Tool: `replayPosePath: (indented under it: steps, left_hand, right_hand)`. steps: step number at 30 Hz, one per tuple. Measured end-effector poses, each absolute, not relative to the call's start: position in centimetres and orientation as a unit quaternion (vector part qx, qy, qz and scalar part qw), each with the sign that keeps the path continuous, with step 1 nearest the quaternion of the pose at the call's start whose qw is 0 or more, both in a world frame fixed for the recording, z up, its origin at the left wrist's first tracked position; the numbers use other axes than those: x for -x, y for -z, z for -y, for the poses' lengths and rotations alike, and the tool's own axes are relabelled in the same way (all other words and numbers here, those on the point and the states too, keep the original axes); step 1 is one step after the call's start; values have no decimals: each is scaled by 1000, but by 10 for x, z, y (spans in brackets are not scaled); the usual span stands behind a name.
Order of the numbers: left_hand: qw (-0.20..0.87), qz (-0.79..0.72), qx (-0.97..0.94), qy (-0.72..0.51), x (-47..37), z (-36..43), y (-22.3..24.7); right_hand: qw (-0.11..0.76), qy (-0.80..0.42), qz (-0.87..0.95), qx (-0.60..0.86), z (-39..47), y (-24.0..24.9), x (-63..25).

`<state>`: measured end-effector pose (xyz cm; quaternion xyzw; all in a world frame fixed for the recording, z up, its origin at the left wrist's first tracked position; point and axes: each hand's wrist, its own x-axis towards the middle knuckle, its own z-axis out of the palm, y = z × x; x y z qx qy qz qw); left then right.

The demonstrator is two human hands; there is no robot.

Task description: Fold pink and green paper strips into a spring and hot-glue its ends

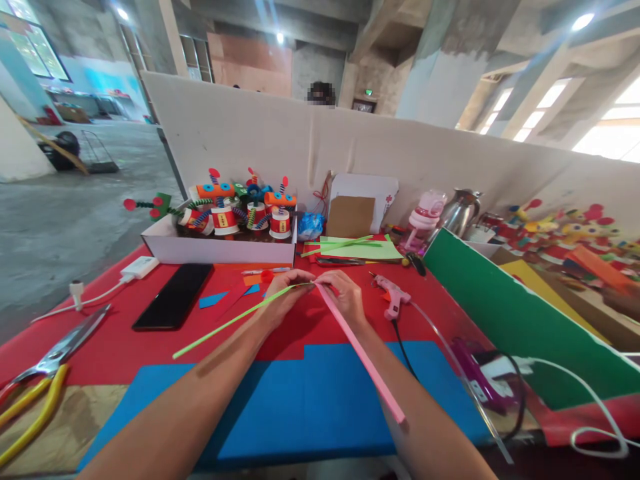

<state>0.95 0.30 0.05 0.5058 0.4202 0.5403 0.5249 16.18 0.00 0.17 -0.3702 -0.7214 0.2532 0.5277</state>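
My left hand (286,293) pinches one end of a light green paper strip (225,327), which slants down to the left over my forearm. Between the fingers of my right hand (345,293) is the end of a pink paper strip (363,357), its length running down to the right along the other forearm. Both strip ends meet between my fingertips above the red table covering (270,320). Whether the ends are joined cannot be seen. Just right of my right hand lies a pink glue gun (393,293) with its cord.
Shears (50,363), a black phone (174,297) and a white adapter (140,268) lie left. A white box (220,250) holds several paper-cup figures. Blue sheets (300,407) cover the front. At right stand a green board (520,320) and purple power strip (485,377). Green paper (360,248) lies behind.
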Motion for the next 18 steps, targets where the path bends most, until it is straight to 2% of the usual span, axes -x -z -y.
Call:
replayPosePath:
  steps: [5,10,14,18]
  left_hand:
    - [483,-441,-538,-532,-9,-3,-1]
    - [465,-483,-529,-520,-8,-9,10]
    - [440,-520,-526,-509,-7,-13,16]
    - [461,-503,-512,-522,-7,-12,15]
  right_hand:
    - [556,-349,639,401,-4,10,-155]
    - [547,-474,555,410,-7,18,-147]
    - [539,-533,508,408,-9,23,-145]
    - [519,-566,469,437,-9,26,-145]
